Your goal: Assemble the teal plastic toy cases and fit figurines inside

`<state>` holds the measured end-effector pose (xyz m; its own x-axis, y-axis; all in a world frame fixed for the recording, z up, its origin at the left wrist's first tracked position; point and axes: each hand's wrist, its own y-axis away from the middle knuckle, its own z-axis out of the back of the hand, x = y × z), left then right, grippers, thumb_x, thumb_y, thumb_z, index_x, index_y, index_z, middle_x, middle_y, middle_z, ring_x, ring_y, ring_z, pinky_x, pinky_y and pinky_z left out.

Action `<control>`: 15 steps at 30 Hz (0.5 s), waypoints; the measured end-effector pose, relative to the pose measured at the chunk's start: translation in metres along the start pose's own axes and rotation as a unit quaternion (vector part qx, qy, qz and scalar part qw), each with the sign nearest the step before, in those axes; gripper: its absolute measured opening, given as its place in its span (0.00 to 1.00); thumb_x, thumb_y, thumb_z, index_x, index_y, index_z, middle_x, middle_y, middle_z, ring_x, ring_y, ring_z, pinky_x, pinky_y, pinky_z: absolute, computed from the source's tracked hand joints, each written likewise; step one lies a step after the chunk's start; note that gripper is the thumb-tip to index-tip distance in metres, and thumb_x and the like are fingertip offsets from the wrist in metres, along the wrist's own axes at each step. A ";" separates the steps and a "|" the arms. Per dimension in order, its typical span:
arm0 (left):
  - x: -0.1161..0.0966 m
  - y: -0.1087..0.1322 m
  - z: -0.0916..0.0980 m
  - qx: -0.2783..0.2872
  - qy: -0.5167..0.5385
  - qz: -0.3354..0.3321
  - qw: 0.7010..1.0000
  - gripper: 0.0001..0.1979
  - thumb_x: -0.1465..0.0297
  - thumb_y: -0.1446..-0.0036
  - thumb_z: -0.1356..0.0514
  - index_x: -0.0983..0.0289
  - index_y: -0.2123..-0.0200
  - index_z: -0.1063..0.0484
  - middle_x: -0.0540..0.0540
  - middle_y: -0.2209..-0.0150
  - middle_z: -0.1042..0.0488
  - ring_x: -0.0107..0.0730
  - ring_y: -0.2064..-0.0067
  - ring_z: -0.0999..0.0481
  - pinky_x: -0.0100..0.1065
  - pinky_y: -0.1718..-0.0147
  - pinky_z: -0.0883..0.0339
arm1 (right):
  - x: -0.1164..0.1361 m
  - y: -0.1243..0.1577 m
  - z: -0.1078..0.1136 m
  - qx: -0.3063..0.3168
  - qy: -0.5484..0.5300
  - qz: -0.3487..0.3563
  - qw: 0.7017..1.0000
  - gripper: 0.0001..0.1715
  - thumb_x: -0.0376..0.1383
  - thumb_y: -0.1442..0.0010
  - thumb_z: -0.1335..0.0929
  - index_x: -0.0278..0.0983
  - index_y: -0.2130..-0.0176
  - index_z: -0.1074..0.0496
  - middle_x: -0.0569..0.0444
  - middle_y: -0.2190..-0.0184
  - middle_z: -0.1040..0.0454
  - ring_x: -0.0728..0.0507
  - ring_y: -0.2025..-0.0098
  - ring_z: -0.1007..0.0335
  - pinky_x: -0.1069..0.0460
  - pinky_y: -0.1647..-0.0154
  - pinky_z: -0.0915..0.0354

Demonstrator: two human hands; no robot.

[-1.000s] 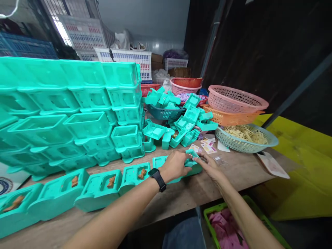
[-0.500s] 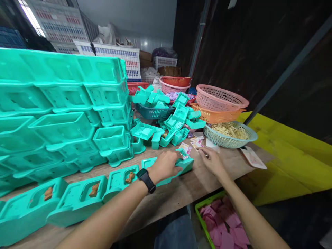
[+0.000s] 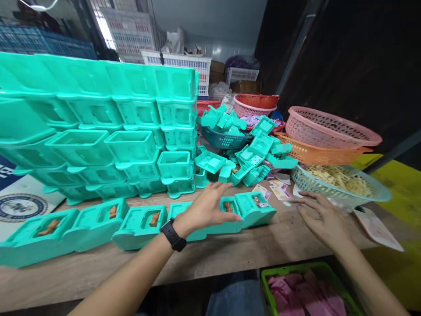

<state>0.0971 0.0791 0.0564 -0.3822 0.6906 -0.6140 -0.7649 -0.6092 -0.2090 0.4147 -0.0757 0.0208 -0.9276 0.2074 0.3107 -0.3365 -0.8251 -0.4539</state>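
My left hand [image 3: 210, 205], with a black watch on the wrist, hovers over a row of turquoise plastic boxes. Its thumb and fingers are apart and hold nothing. Just right of it, the end box [image 3: 258, 217] has a small brown figure [image 3: 257, 201] and a bit of printed paper in its recess. The box beside it [image 3: 225, 226] carries another brown figure [image 3: 228, 206]. My right hand [image 3: 320, 219] is stretched out over the table, fingers spread and empty, close to small printed cards [image 3: 279, 193] and a light-blue basket [image 3: 378, 188] of pale yellow strips.
Stacked turquoise boxes [image 3: 131, 149] form a wall at the left. Loose turquoise parts [image 3: 253, 151] lie heaped behind the row. Pink [image 3: 332, 127] and orange [image 3: 305, 149] baskets stand back right. Below the table edge is a green crate [image 3: 268, 289] of pink pieces.
The view has swung left. My left hand has lifted away from the end box and moved left along the row. My right hand has moved right from the cards, and its fingers have spread.
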 end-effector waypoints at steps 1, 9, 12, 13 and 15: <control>-0.003 0.002 -0.002 0.006 0.022 -0.027 0.999 0.48 0.56 0.53 0.21 0.60 0.33 0.35 0.64 0.36 0.28 0.58 0.35 0.29 0.52 0.37 0.33 | 0.016 -0.003 0.005 0.001 -0.051 0.034 0.998 0.16 0.43 0.38 0.35 0.44 0.64 0.18 0.47 0.51 0.22 0.36 0.47 0.24 0.43 0.45 0.30; -0.022 0.007 -0.024 0.050 -0.069 0.044 0.995 0.56 0.63 0.51 0.21 0.66 0.28 0.49 0.70 0.34 0.32 0.63 0.33 0.33 0.56 0.37 0.35 | 0.130 -0.008 -0.019 0.112 -0.339 0.070 0.931 0.15 0.40 0.35 0.36 0.41 0.71 0.24 0.50 0.64 0.22 0.41 0.57 0.25 0.50 0.59 0.30; -0.017 0.010 -0.021 0.068 -0.108 0.078 0.989 0.50 0.65 0.47 0.24 0.69 0.29 0.47 0.69 0.39 0.28 0.62 0.36 0.30 0.52 0.41 0.31 | 0.137 0.001 -0.032 0.087 -0.311 0.091 0.942 0.15 0.37 0.34 0.37 0.42 0.70 0.25 0.50 0.62 0.22 0.41 0.57 0.24 0.49 0.58 0.31; -0.015 0.010 -0.019 0.068 -0.112 0.074 0.989 0.48 0.65 0.47 0.24 0.68 0.30 0.46 0.68 0.40 0.27 0.61 0.37 0.30 0.51 0.41 0.31 | 0.135 0.002 -0.034 0.079 -0.294 0.105 0.947 0.15 0.35 0.34 0.38 0.42 0.69 0.26 0.51 0.63 0.22 0.41 0.58 0.24 0.49 0.59 0.32; -0.015 0.013 -0.017 0.068 -0.111 0.069 0.989 0.47 0.65 0.49 0.23 0.66 0.32 0.43 0.68 0.38 0.28 0.61 0.36 0.30 0.51 0.40 0.32 | 0.129 0.001 -0.034 0.073 -0.263 0.135 0.952 0.15 0.32 0.35 0.39 0.42 0.69 0.27 0.52 0.64 0.22 0.43 0.61 0.25 0.50 0.60 0.33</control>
<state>0.1019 0.0546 0.0495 -0.5808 0.6817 -0.4448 -0.7543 -0.6562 -0.0207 0.2895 -0.0323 0.0323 -0.7539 -0.2830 0.5929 -0.0360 -0.8833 -0.4673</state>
